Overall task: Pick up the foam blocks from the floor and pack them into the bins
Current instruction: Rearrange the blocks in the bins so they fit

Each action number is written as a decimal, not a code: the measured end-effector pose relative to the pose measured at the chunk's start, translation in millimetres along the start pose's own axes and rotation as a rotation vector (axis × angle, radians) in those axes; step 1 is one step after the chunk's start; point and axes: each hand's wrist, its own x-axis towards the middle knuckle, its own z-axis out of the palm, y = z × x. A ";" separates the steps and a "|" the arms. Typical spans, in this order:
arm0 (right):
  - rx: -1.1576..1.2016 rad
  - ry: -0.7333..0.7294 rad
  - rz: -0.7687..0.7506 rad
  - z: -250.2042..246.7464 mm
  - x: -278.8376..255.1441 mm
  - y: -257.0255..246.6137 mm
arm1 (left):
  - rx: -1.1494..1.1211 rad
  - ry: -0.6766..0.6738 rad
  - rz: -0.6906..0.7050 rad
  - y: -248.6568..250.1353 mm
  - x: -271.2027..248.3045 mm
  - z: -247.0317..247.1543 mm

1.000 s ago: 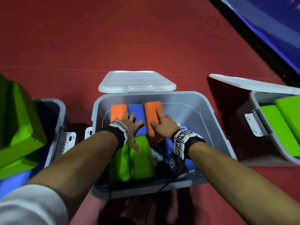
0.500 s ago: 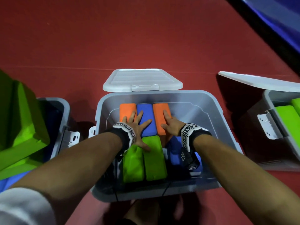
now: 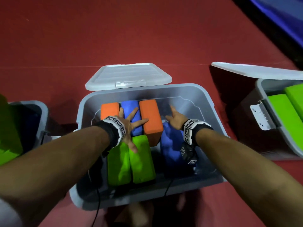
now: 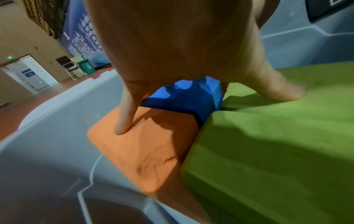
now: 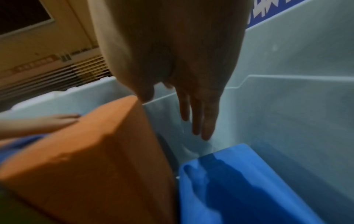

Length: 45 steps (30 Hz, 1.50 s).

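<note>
I am spreading my left hand flat, its fingers pressing the orange, blue and green foam blocks down inside the middle bin. My right hand is hovering relaxed and holding nothing, just beside the taller orange block. This bin is filling up, with room on its right, while I am seeing no loose blocks on the red floor.

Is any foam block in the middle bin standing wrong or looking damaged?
Yes. The right orange block stands higher than the blue block and the left orange block beside it, so the row is uneven. The left orange block also shows crack-like creases on its top. The left hand rests spread on the row.
</note>
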 end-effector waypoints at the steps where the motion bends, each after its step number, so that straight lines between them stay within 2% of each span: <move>1: -0.078 -0.042 0.014 3.2 7.0 10.1 | 0.018 -0.007 -0.003 0.8 1.0 -1.2; 4: -0.278 -0.100 0.055 16.9 18.5 28.9 | 0.061 -0.009 -0.008 3.9 2.3 -4.2; 8: -0.464 -0.151 0.036 31.9 28.2 35.5 | 0.045 0.001 -0.018 3.3 3.8 -1.4; 12: -0.568 -0.202 0.017 42.7 37.3 37.0 | 0.011 0.004 -0.026 2.5 8.7 2.1; 16: -0.565 -0.263 0.061 51.8 52.9 39.5 | 0.018 -0.002 -0.042 3.1 8.5 -2.6; 22: -0.722 -0.175 0.006 48.5 43.5 34.1 | 0.002 0.008 -0.054 3.4 15.4 3.8; 25: -0.779 -0.132 -0.052 45.1 29.0 23.5 | 0.038 0.026 -0.054 5.7 10.3 1.6; 29: -0.743 -0.035 -0.070 25.4 0.8 11.5 | 0.031 0.031 -0.046 4.8 9.2 2.7; 33: -0.589 -0.068 -0.093 -6.8 -37.7 17.3 | 0.017 0.055 -0.037 5.0 7.8 4.7; 36: -0.621 -0.042 -0.138 -21.1 -64.4 14.1 | -0.027 0.039 -0.029 2.1 4.5 5.6; 40: -0.697 -0.110 -0.105 -22.7 -99.2 -6.0 | -0.102 0.015 -0.019 2.3 9.3 11.7; 45: -0.559 0.000 -0.058 -31.9 -141.9 -24.7 | -0.167 0.025 -0.003 1.7 13.2 18.8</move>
